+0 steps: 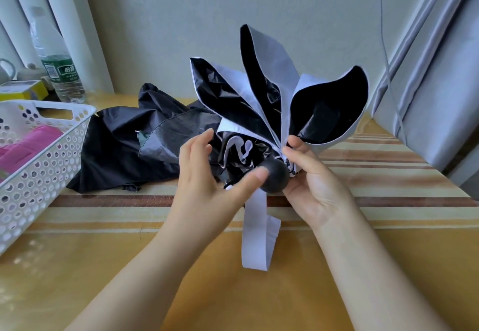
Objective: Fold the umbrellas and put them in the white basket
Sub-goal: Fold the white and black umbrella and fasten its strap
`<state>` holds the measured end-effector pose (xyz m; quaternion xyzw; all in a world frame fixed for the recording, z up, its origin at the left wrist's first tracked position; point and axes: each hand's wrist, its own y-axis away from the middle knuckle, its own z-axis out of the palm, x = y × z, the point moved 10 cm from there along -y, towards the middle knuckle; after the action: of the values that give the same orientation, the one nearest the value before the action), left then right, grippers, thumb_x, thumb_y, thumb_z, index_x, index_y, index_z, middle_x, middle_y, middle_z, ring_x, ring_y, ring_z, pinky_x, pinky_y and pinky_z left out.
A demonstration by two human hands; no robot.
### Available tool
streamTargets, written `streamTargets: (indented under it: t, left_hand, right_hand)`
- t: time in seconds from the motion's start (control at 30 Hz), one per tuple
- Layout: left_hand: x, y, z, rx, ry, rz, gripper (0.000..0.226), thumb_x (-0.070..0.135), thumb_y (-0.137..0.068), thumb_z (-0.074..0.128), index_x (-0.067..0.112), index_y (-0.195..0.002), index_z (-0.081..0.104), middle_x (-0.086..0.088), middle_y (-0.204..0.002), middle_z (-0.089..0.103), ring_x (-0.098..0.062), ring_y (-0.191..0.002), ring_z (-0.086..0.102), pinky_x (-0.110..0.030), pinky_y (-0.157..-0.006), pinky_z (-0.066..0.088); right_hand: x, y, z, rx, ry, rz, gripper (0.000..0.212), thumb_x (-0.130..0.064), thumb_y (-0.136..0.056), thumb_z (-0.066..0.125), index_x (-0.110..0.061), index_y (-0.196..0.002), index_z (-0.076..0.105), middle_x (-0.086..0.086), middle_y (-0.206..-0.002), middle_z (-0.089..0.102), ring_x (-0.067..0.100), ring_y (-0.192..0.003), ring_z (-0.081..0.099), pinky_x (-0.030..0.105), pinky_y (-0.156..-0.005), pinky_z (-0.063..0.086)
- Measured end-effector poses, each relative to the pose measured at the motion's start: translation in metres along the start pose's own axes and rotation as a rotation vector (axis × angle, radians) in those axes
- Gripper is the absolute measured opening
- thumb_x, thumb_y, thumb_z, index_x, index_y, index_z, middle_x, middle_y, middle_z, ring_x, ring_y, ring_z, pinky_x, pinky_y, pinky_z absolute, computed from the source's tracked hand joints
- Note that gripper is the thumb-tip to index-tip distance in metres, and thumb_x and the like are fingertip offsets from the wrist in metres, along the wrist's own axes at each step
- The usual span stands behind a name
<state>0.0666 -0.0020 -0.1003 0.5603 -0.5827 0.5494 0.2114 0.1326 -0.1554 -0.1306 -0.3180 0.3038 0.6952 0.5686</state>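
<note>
A collapsed umbrella (pixel 272 92), lilac outside and black inside, points away from me with its panels fanned out loosely. My right hand (pixel 311 183) grips the gathered fabric ends next to the round black handle (pixel 276 179). My left hand (pixel 204 178) is open, its thumb touching the handle and its fingers by the left folds. A lilac strap (pixel 256 237) hangs down from the umbrella. Behind lies a black umbrella (pixel 129 144), crumpled on the table. The white basket (pixel 46 162) stands at the left and holds a pink folded umbrella (pixel 28 149).
The table (pixel 103 266) has a yellow striped cover under clear film. A water bottle (pixel 55 61), a yellow box (pixel 23 91) and a teapot stand at the back left. Grey curtains (pixel 427 71) hang at the right, with a thin cord in front.
</note>
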Motion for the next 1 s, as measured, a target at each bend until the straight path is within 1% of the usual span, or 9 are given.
streamTargets:
  t: [0.13,0.27,0.37,0.47,0.53,0.63,0.73,0.83,1.0]
  left_hand:
    - [0.009,-0.001,-0.002,-0.048,0.126,0.052,0.069,0.06,-0.073,0.057,0.039,-0.136,0.039,0.022,-0.138,0.043,0.01,-0.129,0.038,-0.019,-0.106,0.034]
    - [0.019,0.001,0.0,-0.073,0.094,0.128,0.056,0.055,-0.077,0.052,0.043,-0.131,0.042,0.025,-0.132,0.044,0.006,-0.128,0.041,-0.021,-0.103,0.038]
    - [0.023,0.003,-0.004,-0.008,-0.049,0.178,0.058,0.055,-0.08,0.051,0.027,-0.13,0.052,0.021,-0.121,0.042,0.004,-0.12,0.042,-0.012,-0.099,0.035]
    - [0.031,0.007,-0.014,0.108,-0.174,0.236,0.041,0.048,-0.084,0.053,0.017,-0.11,0.062,0.012,-0.102,0.052,0.003,-0.102,0.05,-0.005,-0.087,0.037]
    - [0.024,0.006,-0.011,0.088,-0.131,0.147,0.034,0.044,-0.09,0.053,0.016,-0.105,0.064,0.011,-0.096,0.062,0.002,-0.092,0.058,-0.014,-0.081,0.048]
    - [0.006,0.004,0.001,-0.014,-0.027,-0.046,0.04,0.046,-0.087,0.051,0.018,-0.114,0.064,0.011,-0.102,0.066,-0.001,-0.095,0.062,-0.032,-0.083,0.055]
    - [-0.002,0.005,0.001,-0.002,0.076,-0.12,0.041,0.04,-0.086,0.057,0.019,-0.121,0.059,0.012,-0.113,0.063,0.002,-0.105,0.059,-0.027,-0.092,0.051]
    - [-0.003,0.004,-0.002,0.029,0.131,-0.137,0.039,0.034,-0.085,0.063,0.022,-0.122,0.055,0.012,-0.12,0.06,0.0,-0.113,0.056,-0.03,-0.096,0.049]
    - [0.002,0.005,0.002,0.004,0.332,-0.155,0.029,0.006,-0.089,0.062,0.017,-0.116,0.062,0.01,-0.111,0.067,0.005,-0.104,0.062,-0.016,-0.091,0.049]
  right_hand:
    - [-0.009,0.009,0.021,-0.126,-0.029,-0.045,0.02,-0.011,-0.064,0.064,-0.027,-0.057,0.072,-0.008,-0.067,0.067,0.017,-0.078,0.063,0.035,-0.077,0.053]
    - [0.001,0.01,0.025,-0.128,-0.037,-0.014,0.019,-0.011,-0.064,0.064,-0.027,-0.058,0.072,-0.005,-0.075,0.066,0.027,-0.098,0.057,0.046,-0.091,0.049]
    - [0.006,0.009,0.021,-0.084,-0.023,0.0,0.025,-0.007,-0.076,0.062,-0.025,-0.062,0.072,-0.004,-0.077,0.068,0.024,-0.092,0.062,0.037,-0.08,0.056]
    - [0.005,0.007,0.017,-0.056,-0.074,-0.004,0.03,-0.003,-0.087,0.056,-0.022,-0.068,0.069,-0.008,-0.068,0.069,0.02,-0.083,0.063,0.03,-0.069,0.058]
    - [0.003,0.007,0.016,-0.049,-0.125,-0.003,0.03,-0.002,-0.088,0.055,-0.021,-0.069,0.069,-0.007,-0.068,0.069,0.019,-0.079,0.065,0.031,-0.069,0.059]
    - [0.002,0.008,0.017,-0.052,-0.159,-0.002,0.022,-0.002,-0.082,0.058,-0.019,-0.072,0.068,-0.007,-0.069,0.069,0.014,-0.068,0.069,0.029,-0.064,0.059]
    - [0.004,0.008,0.018,-0.066,-0.178,0.015,0.015,-0.007,-0.068,0.063,-0.02,-0.073,0.068,-0.005,-0.072,0.07,0.014,-0.067,0.069,0.028,-0.064,0.059]
    - [0.006,0.007,0.016,-0.054,-0.156,0.023,0.016,-0.006,-0.072,0.062,-0.021,-0.07,0.069,-0.006,-0.071,0.069,0.014,-0.067,0.069,0.028,-0.064,0.059]
    - [0.01,0.008,0.021,-0.104,-0.116,0.031,0.015,-0.009,-0.068,0.063,-0.022,-0.072,0.07,-0.006,-0.074,0.069,0.015,-0.073,0.068,0.03,-0.07,0.058]
